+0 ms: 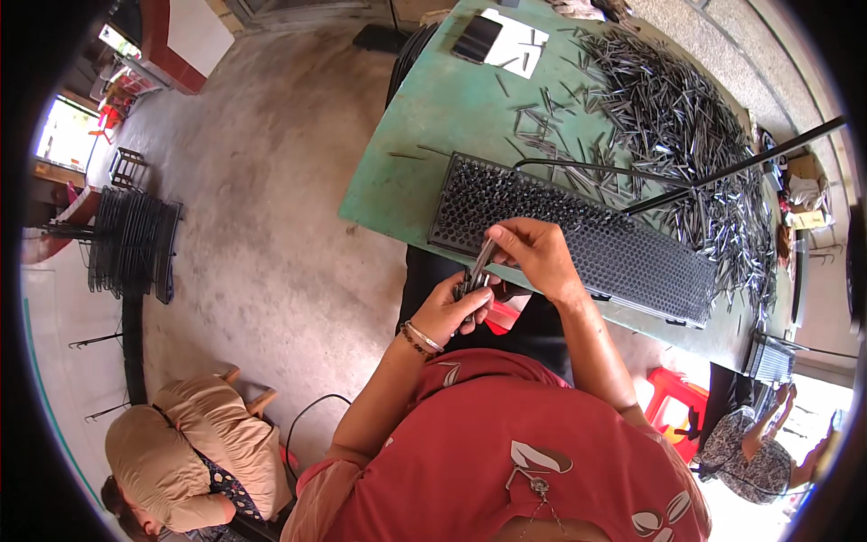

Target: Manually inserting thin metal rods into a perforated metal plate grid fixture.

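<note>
My left hand point(441, 312) is closed around a small bunch of slim dark pieces point(463, 286), close in front of my body. With thumb and fingers my right hand point(544, 257) pinches the upper end of a slim dark stick point(484, 257), whose lower end meets the bunch. Just beyond both hands, a long black rack point(632, 262) full of round holes lies slantwise along the near edge of the green table point(388, 185). Dark pieces point(506, 190) fill many holes in its left part; the holes toward the right look unfilled.
A large heap of slim dark sticks point(677, 108) covers the table's far right, with loose ones scattered leftward. Black metal rods point(722, 167) cross above the rack. A phone point(477, 39) lies on white paper point(519, 45). Other people sit at lower left point(208, 443) and lower right point(745, 456).
</note>
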